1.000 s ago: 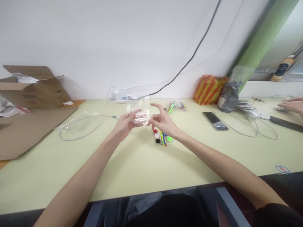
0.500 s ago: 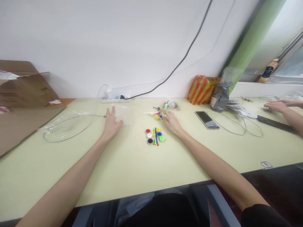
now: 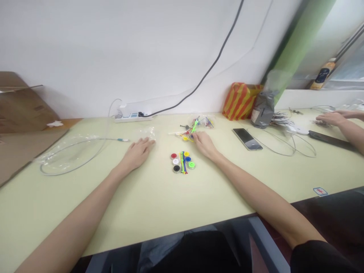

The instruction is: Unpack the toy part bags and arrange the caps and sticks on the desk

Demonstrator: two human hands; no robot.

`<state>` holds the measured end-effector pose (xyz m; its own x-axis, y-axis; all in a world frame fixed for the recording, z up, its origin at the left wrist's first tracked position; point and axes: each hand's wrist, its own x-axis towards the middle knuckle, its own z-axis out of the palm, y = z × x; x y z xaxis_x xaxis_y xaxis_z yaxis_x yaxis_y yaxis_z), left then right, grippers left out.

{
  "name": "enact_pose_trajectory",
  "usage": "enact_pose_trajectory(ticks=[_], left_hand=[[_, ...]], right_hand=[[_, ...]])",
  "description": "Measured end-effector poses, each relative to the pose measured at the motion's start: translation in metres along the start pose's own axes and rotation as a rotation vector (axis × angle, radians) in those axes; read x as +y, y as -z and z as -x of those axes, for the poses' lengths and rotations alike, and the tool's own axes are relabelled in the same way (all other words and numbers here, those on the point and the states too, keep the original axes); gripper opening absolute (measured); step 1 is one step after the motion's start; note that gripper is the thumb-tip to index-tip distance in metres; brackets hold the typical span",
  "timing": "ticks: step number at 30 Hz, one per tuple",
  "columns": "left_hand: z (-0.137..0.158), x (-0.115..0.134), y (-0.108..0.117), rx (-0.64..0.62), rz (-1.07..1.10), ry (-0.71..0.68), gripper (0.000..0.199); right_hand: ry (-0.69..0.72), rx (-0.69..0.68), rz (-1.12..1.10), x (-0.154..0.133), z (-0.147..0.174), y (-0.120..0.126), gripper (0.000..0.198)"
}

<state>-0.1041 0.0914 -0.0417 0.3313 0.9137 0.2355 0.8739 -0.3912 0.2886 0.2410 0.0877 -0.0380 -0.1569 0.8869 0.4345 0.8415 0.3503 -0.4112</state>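
Note:
My left hand (image 3: 137, 153) lies palm down on the table with its fingers stretched out, at the near edge of a clear plastic bag (image 3: 149, 132). My right hand (image 3: 205, 145) has its fingers closed at a pile of small coloured plastic parts (image 3: 185, 138); a bright green plastic piece (image 3: 195, 124) stands up from its fingertips. Nearer me, small round discs sit in two columns, among them a red disc (image 3: 173, 156), a black disc (image 3: 176, 168) and a green disc (image 3: 191, 165). Thin coloured plastic sticks (image 3: 182, 162) lie between the columns.
A clear bag of coloured parts (image 3: 207, 121) lies behind the pile. A phone (image 3: 247, 138) and a grey cable (image 3: 284, 151) are to the right. Left are another cable (image 3: 82, 144) and a cardboard box (image 3: 22, 106). Another person's hands (image 3: 334, 118) work at far right.
My left hand has drawn back towards me and flattened on the table. My right fingers have closed, and the green piece now stands at their tips. The view has shifted slightly.

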Motion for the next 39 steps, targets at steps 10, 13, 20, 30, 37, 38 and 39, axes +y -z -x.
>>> enact_pose_trajectory(ticks=[10, 13, 20, 30, 37, 38, 39], left_hand=[[0.01, 0.042, 0.021, 0.4, 0.04, -0.088, 0.032], [0.012, 0.055, 0.025, 0.452, 0.058, -0.155, 0.029], [0.004, 0.059, 0.021, 0.435, 0.075, -0.296, 0.028], [0.013, 0.061, 0.019, 0.465, 0.162, -0.252, 0.028], [0.016, 0.098, 0.008, 0.489, 0.273, -0.37, 0.041], [0.015, 0.101, 0.006, 0.476, 0.279, -0.395, 0.044], [0.013, 0.103, 0.005, 0.468, 0.287, -0.405, 0.047]], right_hand=[[-0.182, 0.076, -0.176, 0.006, 0.001, -0.001, 0.019], [-0.212, 0.026, -0.234, 0.006, -0.001, -0.001, 0.016], [-0.177, -0.038, -0.191, 0.0, -0.005, 0.0, 0.013], [0.02, -0.053, -0.362, -0.001, -0.003, -0.001, 0.032], [0.124, -0.128, -0.183, -0.008, 0.008, 0.004, 0.031], [0.13, -0.142, -0.142, -0.01, 0.009, 0.005, 0.031], [0.137, -0.153, -0.103, -0.011, 0.01, 0.006, 0.032]])
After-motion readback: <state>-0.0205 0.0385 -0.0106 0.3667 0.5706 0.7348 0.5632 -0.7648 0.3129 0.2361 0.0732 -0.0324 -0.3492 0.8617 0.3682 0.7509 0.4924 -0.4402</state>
